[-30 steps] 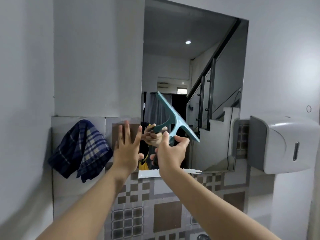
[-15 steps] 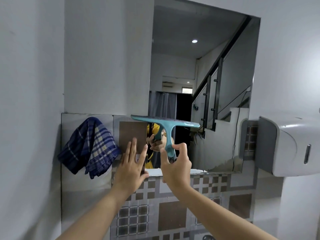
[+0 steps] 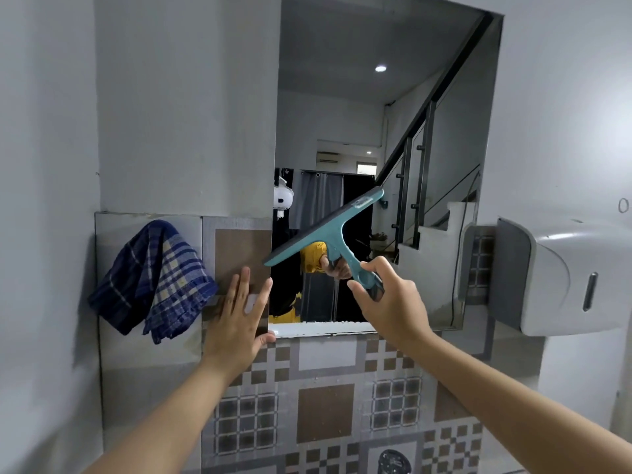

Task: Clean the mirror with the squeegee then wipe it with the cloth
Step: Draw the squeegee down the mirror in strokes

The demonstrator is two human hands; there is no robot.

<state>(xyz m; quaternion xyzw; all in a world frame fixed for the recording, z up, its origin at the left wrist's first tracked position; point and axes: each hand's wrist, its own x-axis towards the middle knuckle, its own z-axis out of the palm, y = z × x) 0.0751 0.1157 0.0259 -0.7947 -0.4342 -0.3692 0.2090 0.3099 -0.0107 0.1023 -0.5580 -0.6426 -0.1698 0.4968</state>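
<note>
a grey wall (image 3: 171, 97) with patterned tiles (image 3: 325, 405) is faced. the mirror (image 3: 393, 114) is mounted on it. the cloth (image 3: 150, 278) is hung left of the mirror. the teal squeegee (image 3: 328, 230), tilted against the glass, is gripped by the right hand (image 3: 390, 306). the left hand (image 3: 236, 323) is laid flat, fingers straight, on the tiles.

Both forearms bare to the frame edge; no sleeves visible. Left hand (image 3: 236, 323): no rings, watch or glove back from the fingers (image 3: 244, 285). Right hand (image 3: 393, 302): likewise unadorned, nails short, wrist bare.
</note>
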